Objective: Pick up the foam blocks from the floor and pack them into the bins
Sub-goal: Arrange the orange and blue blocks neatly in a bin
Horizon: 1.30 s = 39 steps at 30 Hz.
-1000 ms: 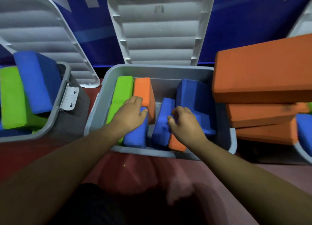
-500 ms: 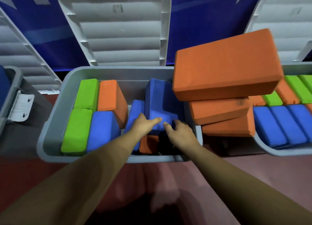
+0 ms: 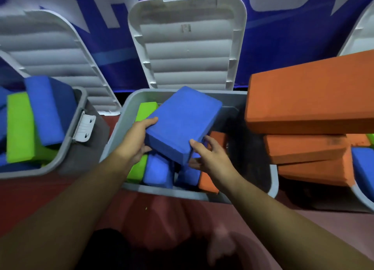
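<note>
I read the middle grey plastic bin [image 3: 172, 192] straight ahead on the red floor [image 3: 30, 199]; its ribbed white lid [image 3: 188, 47] stands open behind it; a flat blue foam block [image 3: 182, 124] sits tilted above the bin, between the left hand [image 3: 133, 142] and right hand [image 3: 211, 158]; stacked orange foam blocks [image 3: 309, 99] lie just right; a second grey bin [image 3: 82, 99] lies left.

A blue banner [image 3: 263, 37] with large white shapes stands at the back, beyond a dull red floor [image 3: 30, 192].
</note>
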Available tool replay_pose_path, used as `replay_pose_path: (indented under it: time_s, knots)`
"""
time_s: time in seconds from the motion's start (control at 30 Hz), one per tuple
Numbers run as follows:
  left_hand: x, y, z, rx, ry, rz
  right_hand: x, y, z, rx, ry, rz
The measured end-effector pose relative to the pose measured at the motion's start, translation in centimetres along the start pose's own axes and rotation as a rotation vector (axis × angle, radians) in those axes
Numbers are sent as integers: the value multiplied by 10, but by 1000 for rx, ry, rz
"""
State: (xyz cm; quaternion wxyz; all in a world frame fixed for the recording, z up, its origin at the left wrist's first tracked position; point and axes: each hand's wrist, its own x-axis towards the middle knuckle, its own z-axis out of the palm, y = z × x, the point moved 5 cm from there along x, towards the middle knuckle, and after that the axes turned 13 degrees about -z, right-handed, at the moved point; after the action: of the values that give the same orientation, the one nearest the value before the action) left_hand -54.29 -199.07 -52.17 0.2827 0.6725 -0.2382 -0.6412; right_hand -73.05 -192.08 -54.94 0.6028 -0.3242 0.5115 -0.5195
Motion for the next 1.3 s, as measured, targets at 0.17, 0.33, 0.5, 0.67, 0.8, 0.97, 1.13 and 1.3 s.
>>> replay_pose_path:
  time_s: [0.17, 0.33, 0.5, 0.67, 0.8, 0.97, 1.13, 1.3]
  knots:
    - [11, 9, -77, 125, 403, 253, 36, 7, 69, -181, -38, -133]
    - [12, 6, -79, 827, 603, 554, 52, 22, 90, -358, -190, -139]
    - [-7, 24, -47, 1105, 797, 735, 57, 13, 27, -655, -136, -112]
    - [-41, -5, 44, 1153, 222, 934, 41, 22, -59, -1050, -87, 110]
    - [13, -63, 65, 1269, 34, 398, 27, 43, -77, -958, -105, 329]
    - [56, -90, 89, 1301, 62, 10, 20, 83, -67, -764, -112, 520]
    - [100, -129, 83, 924, 29, -275, 24, 88, -65, -537, -24, 580]
    - [82, -96, 86, 701, 150, -121, 33, 47, -80, -623, 197, 245]
